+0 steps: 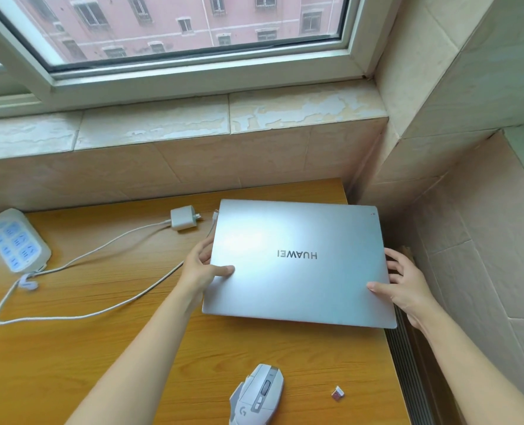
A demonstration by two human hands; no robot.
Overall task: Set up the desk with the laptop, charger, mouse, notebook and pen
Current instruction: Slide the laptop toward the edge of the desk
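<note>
A closed silver laptop (297, 262) is held at the right end of the wooden desk (101, 348), its right side overhanging the desk's edge. My left hand (204, 266) grips its left edge, thumb on the lid. My right hand (406, 286) grips its right edge the same way. A white charger brick (183, 218) lies just left of the laptop's far corner, its white cable (79, 262) looping across the desk to the left. A white mouse (259, 394) sits near the desk's front edge. No notebook or pen is in view.
A white power strip (16, 240) lies at the far left by the tiled wall. A small USB dongle (338, 394) rests right of the mouse. A ribbed radiator (408, 372) fills the gap between desk and right wall. A window sill runs above.
</note>
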